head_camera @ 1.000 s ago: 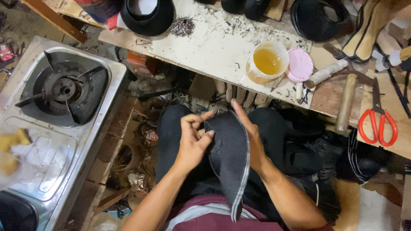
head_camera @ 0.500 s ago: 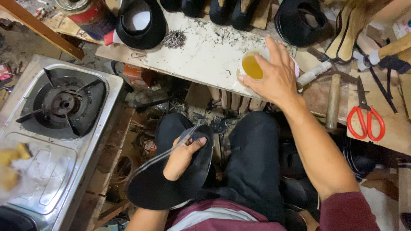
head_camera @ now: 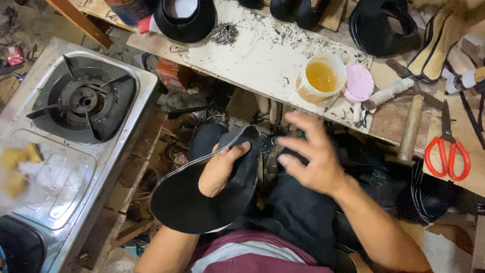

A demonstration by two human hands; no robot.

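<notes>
My left hand (head_camera: pixel 221 170) grips a black curved shoe-upper piece (head_camera: pixel 187 202) with a pale edge, held flat over my lap. Its thumb and fingers wrap over the piece's upper rim. My right hand (head_camera: pixel 309 154) hovers over my lap with fingers spread and nothing in it, just below the workbench edge. A cup of amber glue (head_camera: pixel 322 77) stands on the white board (head_camera: pixel 252 55) above that hand, with a pink lid (head_camera: pixel 358 82) beside it.
A gas stove (head_camera: pixel 83 101) stands at my left. On the bench lie a wooden-handled hammer (head_camera: pixel 409 129), red-handled scissors (head_camera: pixel 448 151), a pile of small nails (head_camera: pixel 224 33), black shoe uppers (head_camera: pixel 184 20) and wooden lasts (head_camera: pixel 439 38). Scraps fill the floor below.
My right hand left the glue cup and came back down toward my lap, fingers spread. The black piece stayed in my left hand, turned flatter than a second ago.
</notes>
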